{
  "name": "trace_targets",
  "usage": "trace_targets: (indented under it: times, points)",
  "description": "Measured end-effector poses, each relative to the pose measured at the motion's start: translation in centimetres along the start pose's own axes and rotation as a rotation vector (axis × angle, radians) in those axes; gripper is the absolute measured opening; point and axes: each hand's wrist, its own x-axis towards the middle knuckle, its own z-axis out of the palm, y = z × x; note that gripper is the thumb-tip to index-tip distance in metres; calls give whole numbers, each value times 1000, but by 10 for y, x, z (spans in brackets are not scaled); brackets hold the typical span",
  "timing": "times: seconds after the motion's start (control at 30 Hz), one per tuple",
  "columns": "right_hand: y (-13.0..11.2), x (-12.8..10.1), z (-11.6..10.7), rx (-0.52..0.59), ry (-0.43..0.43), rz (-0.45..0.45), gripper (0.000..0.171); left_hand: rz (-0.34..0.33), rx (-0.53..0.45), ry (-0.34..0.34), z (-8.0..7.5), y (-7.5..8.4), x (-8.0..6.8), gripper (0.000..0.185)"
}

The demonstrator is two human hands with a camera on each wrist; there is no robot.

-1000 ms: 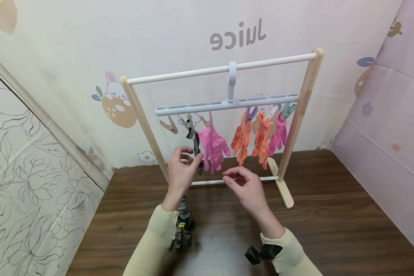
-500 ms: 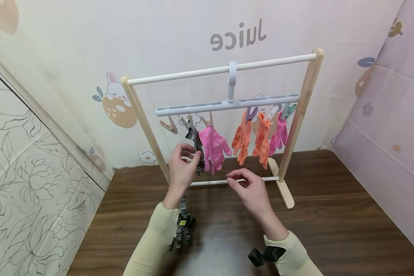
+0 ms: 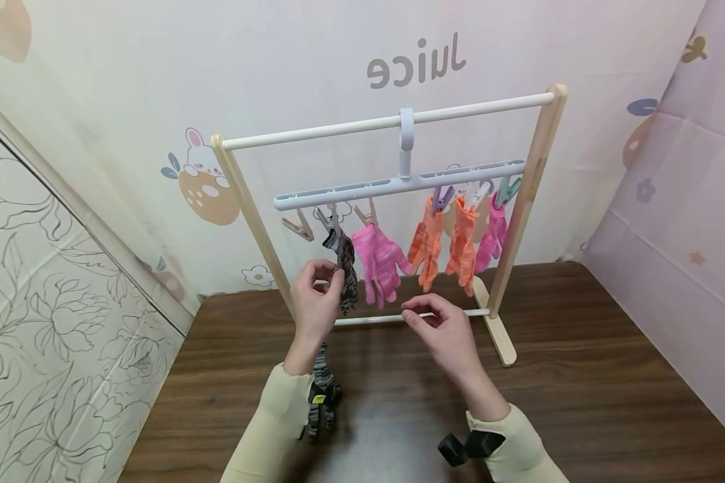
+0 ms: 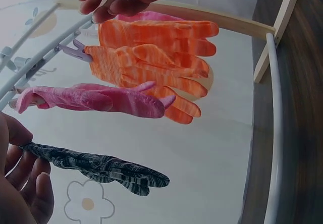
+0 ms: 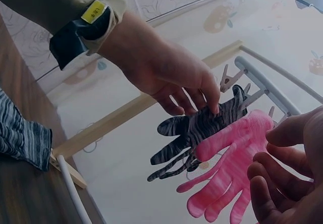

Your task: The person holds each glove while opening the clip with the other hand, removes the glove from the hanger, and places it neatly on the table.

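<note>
My left hand (image 3: 317, 298) pinches a black-and-grey striped glove (image 3: 346, 268) between thumb and fingers, near its cuff in the left wrist view (image 4: 96, 166). That glove hangs from a grey clothespin (image 3: 326, 219) on the pale blue hanger (image 3: 338, 193). Beside it a pink glove (image 3: 379, 261) hangs from a beige clothespin (image 3: 367, 213). My right hand (image 3: 441, 329) hovers below and right of the pink glove, fingers loosely bent and holding nothing. A second black-and-grey glove (image 3: 321, 372) lies on the table, partly hidden by my left forearm.
Farther right on the hanger hang two orange gloves (image 3: 461, 245) and another pink glove (image 3: 493, 235). At the left end a beige clothespin (image 3: 299, 227) holds nothing. The wooden rack (image 3: 528, 174) with white rods stands on a brown table (image 3: 580, 376), before a printed curtain.
My left hand has gone from beside the hanging striped glove to pinching it, and the glove now shows more of its width. The hanger has tilted slightly. My right hand has drifted right.
</note>
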Motion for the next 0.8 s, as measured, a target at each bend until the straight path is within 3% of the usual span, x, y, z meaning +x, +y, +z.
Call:
trace_targets:
  times: [0.17, 0.43, 0.8]
  points:
    - [-3, 1, -4, 32, -5, -18, 12, 20, -15, 17, -5, 24, -5, 8]
    - [-7, 1, -5, 32, -8, -55, 14, 36, -26, 14, -8, 30, -10, 8]
    - [-9, 4, -5, 29, -3, -79, 13, 7, -34, -24, -10, 34, -15, 9]
